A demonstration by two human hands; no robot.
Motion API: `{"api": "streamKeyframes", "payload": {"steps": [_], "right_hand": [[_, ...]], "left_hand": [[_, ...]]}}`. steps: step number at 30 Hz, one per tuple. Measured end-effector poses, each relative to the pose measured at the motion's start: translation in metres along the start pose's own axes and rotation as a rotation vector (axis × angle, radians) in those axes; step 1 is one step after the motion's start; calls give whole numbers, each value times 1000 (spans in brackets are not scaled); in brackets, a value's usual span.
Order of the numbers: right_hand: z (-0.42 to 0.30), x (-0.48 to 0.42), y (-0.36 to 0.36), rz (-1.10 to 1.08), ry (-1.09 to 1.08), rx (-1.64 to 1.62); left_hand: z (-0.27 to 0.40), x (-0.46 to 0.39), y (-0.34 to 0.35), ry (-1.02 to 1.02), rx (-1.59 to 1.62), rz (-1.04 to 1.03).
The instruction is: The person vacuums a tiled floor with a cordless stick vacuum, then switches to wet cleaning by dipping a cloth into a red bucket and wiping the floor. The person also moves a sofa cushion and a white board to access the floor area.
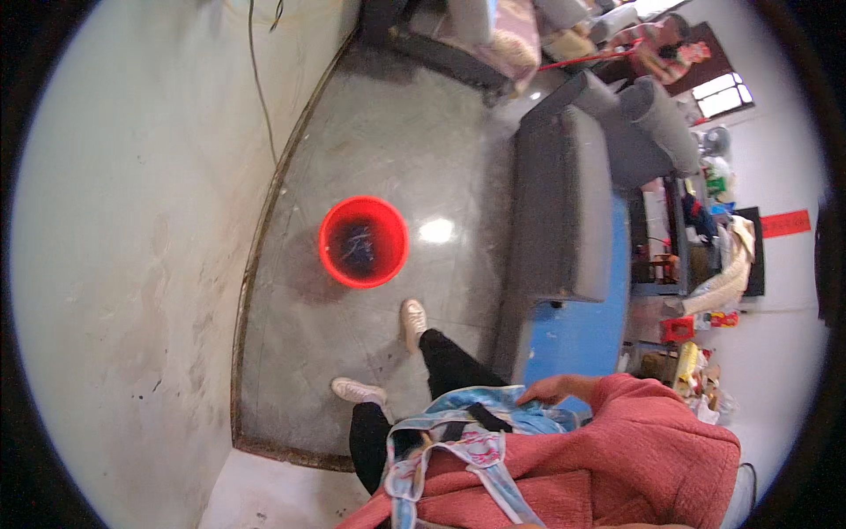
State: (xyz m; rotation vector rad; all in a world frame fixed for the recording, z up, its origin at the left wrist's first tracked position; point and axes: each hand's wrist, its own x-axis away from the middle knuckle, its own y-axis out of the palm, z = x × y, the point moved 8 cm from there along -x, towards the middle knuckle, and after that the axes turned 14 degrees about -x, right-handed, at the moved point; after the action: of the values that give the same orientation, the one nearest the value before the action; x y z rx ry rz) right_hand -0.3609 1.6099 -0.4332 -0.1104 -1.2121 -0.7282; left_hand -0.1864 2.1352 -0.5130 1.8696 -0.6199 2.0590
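My right hand (547, 390), reaching out of a pink sleeve, grips the edge of a blue patterned apron (456, 399) at my waist. The apron has pale-edged straps and hangs bunched over my pink top (529, 486). Of my left hand, at most a small skin-coloured patch shows among the apron's folds, too hidden to make out. In front of my feet a red plastic bucket (396, 254) stands upright on the grey floor (396, 145). Something dark lies in its bottom; what it is, I cannot tell.
A stained pale wall (145, 231) runs along the left. On the right stand a grey sofa (562, 205) and a blue surface (575, 330). Beyond, a cluttered table (661, 289) holds cloth and bags. Another person (651, 49) is near a red pole (581, 61) at upper right.
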Motion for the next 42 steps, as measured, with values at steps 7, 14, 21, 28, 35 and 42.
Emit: {"api": "streamKeyframes", "payload": {"steps": [7, 14, 21, 28, 35, 42], "right_hand": [[-287, -105, -119, 691, -547, 2149], [-580, -169, 54, 835, -1076, 1471], [-648, -275, 134, 759, -1052, 1903], [-691, -370, 90, 654, -692, 1977], [-679, -340, 113, 356, -814, 2025], [-629, -174, 172, 117, -1234, 1446]], "left_hand": [[-14, -100, -96, 13, -283, 187], [358, -249, -82, 724, -847, 521], [539, -264, 45, 1477, -1085, 591], [533, -339, 105, 1468, -444, 465], [536, -341, 116, 1523, -146, 369], [565, -264, 156, 1726, -403, 187]]}}
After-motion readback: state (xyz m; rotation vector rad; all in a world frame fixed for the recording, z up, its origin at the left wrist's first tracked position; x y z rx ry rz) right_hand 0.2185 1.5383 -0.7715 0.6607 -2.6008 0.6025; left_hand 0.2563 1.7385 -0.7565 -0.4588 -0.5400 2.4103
